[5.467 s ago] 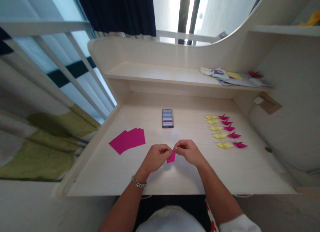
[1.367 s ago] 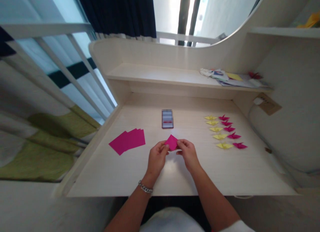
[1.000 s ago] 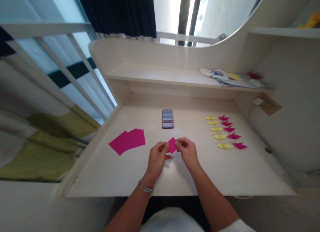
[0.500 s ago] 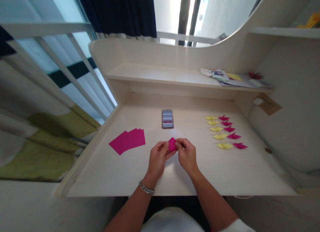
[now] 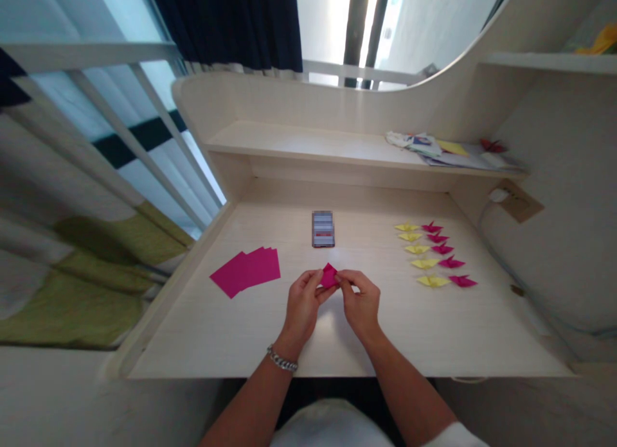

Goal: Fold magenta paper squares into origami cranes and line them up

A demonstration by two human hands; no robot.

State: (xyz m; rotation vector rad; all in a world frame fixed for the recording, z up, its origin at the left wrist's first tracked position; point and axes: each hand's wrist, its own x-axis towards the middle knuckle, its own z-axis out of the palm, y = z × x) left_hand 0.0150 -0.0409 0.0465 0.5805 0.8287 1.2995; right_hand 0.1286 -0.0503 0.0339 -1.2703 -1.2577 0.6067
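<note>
Between my two hands is a small piece of folded magenta paper, held above the desk. My left hand grips its left side with the thumb on top and fingers beneath. My right hand pinches its right edge between thumb and fingers. To the left lies a fanned stack of flat magenta paper sheets. On the right stand yellow paper cranes in a column, beside a column of magenta paper cranes, several of each.
A phone lies on the desk just beyond my hands. Papers lie on the raised shelf at the back. A cable runs along the right wall from a plug. White rails and curtains border the left side.
The folded magenta paper has shifted slightly left and turned a little, with a pointed corner now showing at its top. My right fingers have moved slightly along its edge.
</note>
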